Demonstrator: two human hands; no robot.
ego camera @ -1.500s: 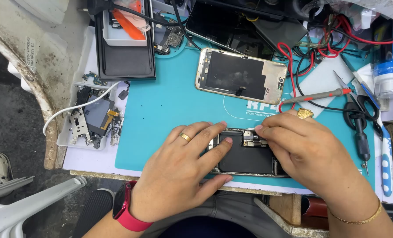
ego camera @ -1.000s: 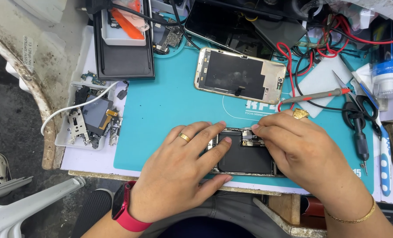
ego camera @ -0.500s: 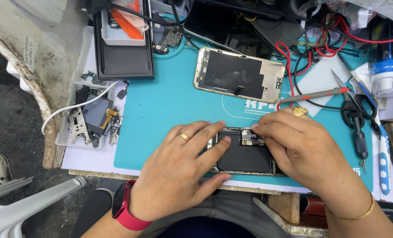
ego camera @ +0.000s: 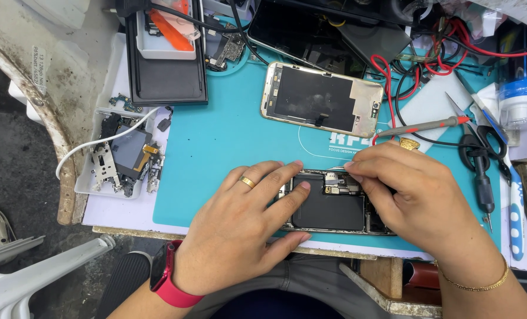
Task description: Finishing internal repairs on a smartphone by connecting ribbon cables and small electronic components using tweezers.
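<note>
**Opened phone chassis pinned flat on mat, both hands on it**

The opened phone body (ego camera: pixel 334 204) lies at the near edge of the teal work mat (ego camera: pixel 216 153), back down, its dark battery and small boards exposed. The left hand (ego camera: pixel 245 230) lies spread over its left end, fingers (ego camera: pixel 287 198) extended and pressing on the frame and battery, holding it down rather than gripping it. The right hand (ego camera: pixel 417 201) covers the right end, fingertips pinched close at the far edge over the small connectors; whether they hold a tool or part cannot be told.

Assessment: the chassis is light, thin and rigid, likely to slide on the mat unless held. Exposed flex cables and connectors look fragile; hold by the metal side rails, not the battery face. The separated screen panel (ego camera: pixel 322 99) lies farther back, apart.
</note>
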